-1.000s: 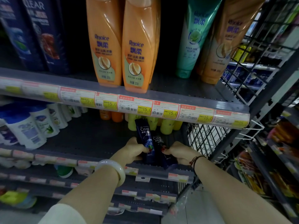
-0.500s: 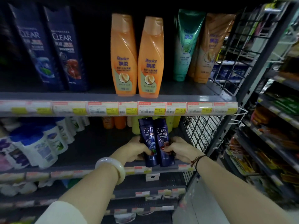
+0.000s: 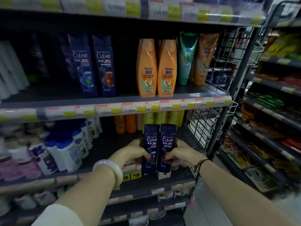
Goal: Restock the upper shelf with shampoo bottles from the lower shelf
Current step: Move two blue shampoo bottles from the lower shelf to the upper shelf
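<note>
- Head view: the left hand [image 3: 132, 151] and the right hand [image 3: 182, 154] press inward on two dark blue plastic shampoo bottles [image 3: 158, 148] with flat caps and white "CLEAR" lettering.
- The two bottles stand upright and side by side, touching, raised in front of the lower grey metal shelf [image 3: 104, 147]. Each grip is closed around its own bottle's lower half, fingertips on the front labels; the palms are hidden behind the bottles.
- Above the held pair, the upper grey metal shelf [image 3: 48, 99] carries a glossy strip of price tags [image 3: 130, 107] along its front edge.
- On that shelf, up and to the left of the held pair, stand two taller dark blue "CLEAR" bottles [image 3: 94, 66]. Directly above the pair stand two rounded orange bottles [image 3: 156, 67] with a smooth sheen, and right of those a green tube [image 3: 186, 57] and an amber tube [image 3: 204, 57], caps down.
- Left of the held pair, white bottles with blue caps [image 3: 70, 149] are blurred; their labels cannot be read.
- A smooth white bangle [image 3: 110, 169] circles the left wrist, and a thin dark cord bracelet [image 3: 199, 163] the right.
- A black wire grid panel [image 3: 202, 123] closes the shelving to the right of the pair.
</note>
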Motion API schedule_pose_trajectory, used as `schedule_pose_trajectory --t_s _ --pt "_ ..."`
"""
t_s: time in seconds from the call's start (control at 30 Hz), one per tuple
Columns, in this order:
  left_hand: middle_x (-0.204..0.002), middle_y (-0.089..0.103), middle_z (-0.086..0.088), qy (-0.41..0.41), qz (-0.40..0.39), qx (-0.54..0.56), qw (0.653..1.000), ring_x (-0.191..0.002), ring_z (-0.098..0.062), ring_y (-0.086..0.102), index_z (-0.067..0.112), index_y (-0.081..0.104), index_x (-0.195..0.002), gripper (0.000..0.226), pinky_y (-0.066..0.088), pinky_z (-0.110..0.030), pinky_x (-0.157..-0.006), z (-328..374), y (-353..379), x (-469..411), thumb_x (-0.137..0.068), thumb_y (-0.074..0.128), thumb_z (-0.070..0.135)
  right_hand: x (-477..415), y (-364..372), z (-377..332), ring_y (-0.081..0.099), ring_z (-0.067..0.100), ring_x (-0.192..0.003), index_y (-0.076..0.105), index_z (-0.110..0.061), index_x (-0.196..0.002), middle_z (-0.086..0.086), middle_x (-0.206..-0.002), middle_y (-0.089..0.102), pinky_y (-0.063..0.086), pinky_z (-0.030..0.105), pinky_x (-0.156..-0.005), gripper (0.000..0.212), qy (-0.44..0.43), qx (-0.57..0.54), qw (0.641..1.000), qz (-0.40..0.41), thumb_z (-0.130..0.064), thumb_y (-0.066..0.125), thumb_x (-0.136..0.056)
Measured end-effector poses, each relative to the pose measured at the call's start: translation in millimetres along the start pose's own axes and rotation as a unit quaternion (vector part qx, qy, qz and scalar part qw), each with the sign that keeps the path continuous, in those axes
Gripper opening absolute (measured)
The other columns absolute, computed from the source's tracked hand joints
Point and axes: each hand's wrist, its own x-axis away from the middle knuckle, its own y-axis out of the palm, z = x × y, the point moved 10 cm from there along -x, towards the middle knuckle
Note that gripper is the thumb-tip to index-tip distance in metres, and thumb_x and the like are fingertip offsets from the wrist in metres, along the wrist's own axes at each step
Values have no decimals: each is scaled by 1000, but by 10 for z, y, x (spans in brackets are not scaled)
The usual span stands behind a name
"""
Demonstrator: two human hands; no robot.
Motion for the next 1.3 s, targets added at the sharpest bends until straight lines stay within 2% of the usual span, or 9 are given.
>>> schedule_pose_trajectory --t_s 0.13,0.2,0.37,0.53,0.67,0.8,0.93,1.07,1.3 --pt "-125 61 -5 19 0 -29 999 -116 -29 57 24 46 -133 82 53 -52 -91 24 -176 266 -63 74 -8 226 197 -187 63 30 -105 52 -14 -118 14 -116 66 55 43 -83 59 -15 -7 1000 -6 22 60 -72" --pt "-123 62 -5 44 8 -38 998 -115 -30 58 24 48 -129 80 53 -54 -90 91 -268 402 -61 75 -7 321 285 -297 62 31 -109 52 -14 -121 14 -116 66 54 47 -89 61 -23 4 1000 -13 22 61 -72" --pt "-120 62 0 84 14 -59 995 -113 -23 57 28 49 -123 71 55 -41 -82 340 -469 786 -67 72 -8 617 454 -656 60 28 -109 53 -18 -103 8 -105 65 49 45 -97 47 -57 30 997 -38 19 61 -74" --pt "-116 63 0 123 35 -68 989 -112 -25 57 31 53 -107 56 54 -47 -91 666 -732 1141 -71 70 -8 805 597 -1118 62 24 -101 47 -16 -123 8 -106 65 50 50 -97 61 -104 47 991 -63 18 61 -75" --pt "-122 60 -1 156 63 -62 984 -113 -27 58 26 47 -127 70 55 -45 -88 964 -1002 1358 -70 71 -7 970 665 -1560 61 21 -98 45 -19 -122 4 -106 64 53 38 -82 61 -147 52 986 -62 16 61 -76" --pt "-118 59 0 195 76 -54 976 -111 -22 58 30 46 -121 64 53 -46 -90 1250 -1214 1550 -74 69 -8 1017 732 -1953 60 27 -111 48 -16 -125 10 -119 65 50 48 -97 63 -185 65 979 -55 12 67 -72" --pt "-114 65 -4 229 113 -39 966 -106 -25 63 23 51 -120 59 56 -48 -83 1482 -1493 1639 -74 70 -8 1020 841 -2290 61 25 -109 50 -16 -124 9 -115 65 50 47 -97 59 -215 82 971 -59 12 66 -74" --pt "-111 66 1 251 139 -12 958 -104 -21 62 31 57 -97 46 55 -43 -80 1690 -1710 1718 -76 67 -10 953 902 -2600 64 23 -104 50 -14 -126 10 -117 66 51 43 -97 62 -249 90 963 -43 12 68 -72" --pt "-109 66 -5 276 186 10 943 -103 -24 62 23 60 -107 48 55 -45 -86 1901 -2084 1729 -75 68 -11 752 915 -3021 62 25 -108 56 -10 -122 6 -114 67 52 42 -94 61 -305 93 948 23 10 74 -67"
